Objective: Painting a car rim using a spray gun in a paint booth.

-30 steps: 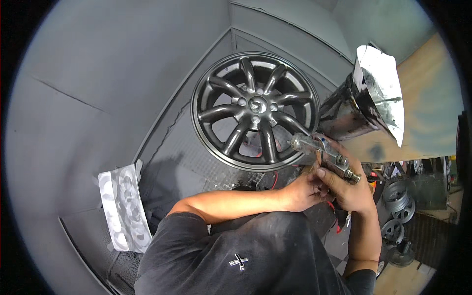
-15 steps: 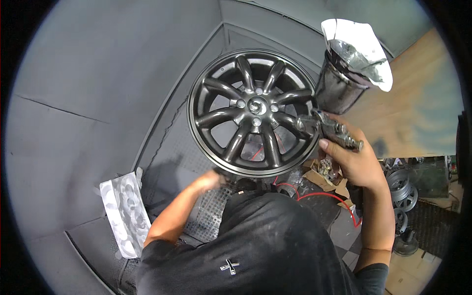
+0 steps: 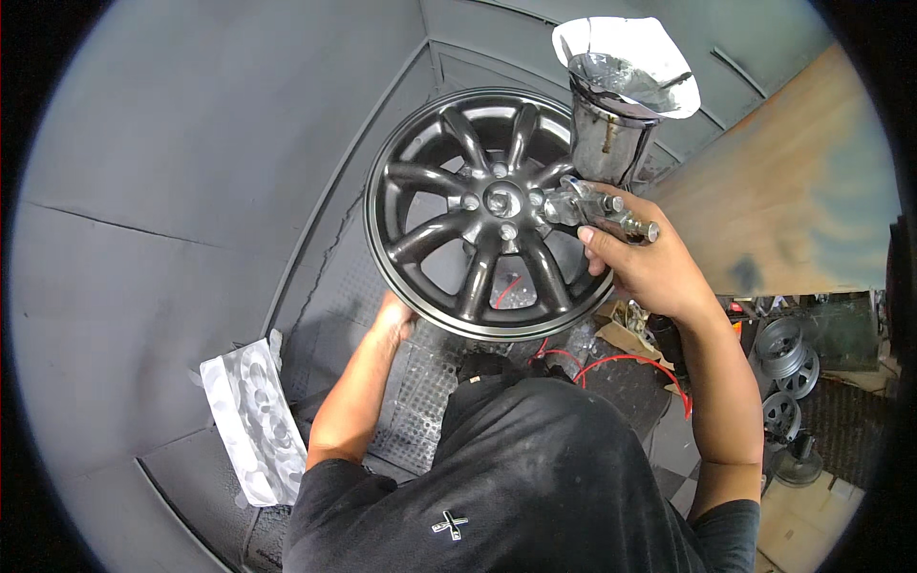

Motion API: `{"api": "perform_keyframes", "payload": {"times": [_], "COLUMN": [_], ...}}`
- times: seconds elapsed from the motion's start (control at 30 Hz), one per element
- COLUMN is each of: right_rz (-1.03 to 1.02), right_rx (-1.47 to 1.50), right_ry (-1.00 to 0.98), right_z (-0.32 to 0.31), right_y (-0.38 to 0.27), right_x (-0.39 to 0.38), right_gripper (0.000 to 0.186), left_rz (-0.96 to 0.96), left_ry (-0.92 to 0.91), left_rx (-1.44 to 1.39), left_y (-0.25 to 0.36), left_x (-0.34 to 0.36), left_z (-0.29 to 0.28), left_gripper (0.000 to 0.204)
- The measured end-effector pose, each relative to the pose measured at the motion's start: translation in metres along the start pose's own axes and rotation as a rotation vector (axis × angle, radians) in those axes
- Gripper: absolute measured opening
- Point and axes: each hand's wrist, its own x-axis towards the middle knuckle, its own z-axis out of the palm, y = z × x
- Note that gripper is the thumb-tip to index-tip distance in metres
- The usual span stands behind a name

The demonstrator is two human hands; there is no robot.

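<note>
A person in a dark T-shirt [image 3: 535, 477] works over a round, dark-grey metal wheel with thick spokes [image 3: 501, 199], placed in front of the body beside smooth grey walls [image 3: 191, 191]. The right hand [image 3: 645, 250] grips a stained metal spray gun [image 3: 587, 206]; the left hand [image 3: 395, 313] meets the wheel's lower-left rim, its fingers hidden, so whether they close on it cannot be told. Dark, glossy finish appears to cover the visible face and spokes already; what remains on the back or inner barrel is out of sight, and no spray mist shows. The gun's nozzle points left toward the hub, its long axis sloping slightly down to the rear knobs at right, while the wheel faces up toward the wearer, its axle line running roughly toward the camera.
</note>
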Motion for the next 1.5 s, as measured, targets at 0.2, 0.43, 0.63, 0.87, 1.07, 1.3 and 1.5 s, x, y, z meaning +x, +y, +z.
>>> {"api": "perform_keyframes", "payload": {"times": [0.2,0.43,0.63,0.87,1.07,1.3,1.5], "right_rz": [0.004,0.106,0.036,0.016,0.026,0.088,-0.023], "right_rx": [-0.038,-0.029,-0.014,-0.011,-0.052,-0.035,-0.099], "right_ry": [0.032,-0.043,-0.009,-0.043,-0.039,-0.042,-0.024], "right_z": [-0.019,-0.021,-0.009,-0.015,-0.007,-0.006,-0.005], "right_y": [-0.001,-0.007,-0.016,-0.016,-0.013,-0.017,-0.016], "right_x": [-0.011,-0.004,0.0,-0.002,0.004,0.003,0.002], "right_gripper": [0.052,0.051,0.048,0.046,0.047,0.047,0.048], "left_rz": [-0.15,-0.194,-0.384,-0.003,-0.257,-0.123,-0.389], "left_ry": [-0.05,-0.305,-0.267,0.087,-0.02,-0.388,-0.043], "left_rx": [0.149,0.609,0.358,-0.128,-0.122,0.784,-0.154], "left_y": [-0.061,-0.075,-0.112,-0.035,-0.084,-0.108,-0.126], "left_x": [-0.033,-0.093,-0.06,-0.017,-0.055,-0.071,-0.056], "left_z": [0.033,0.093,0.047,0.004,0.066,0.064,0.055], "left_gripper": [0.033,0.041,0.031,0.02,0.019,0.023,0.02]}}
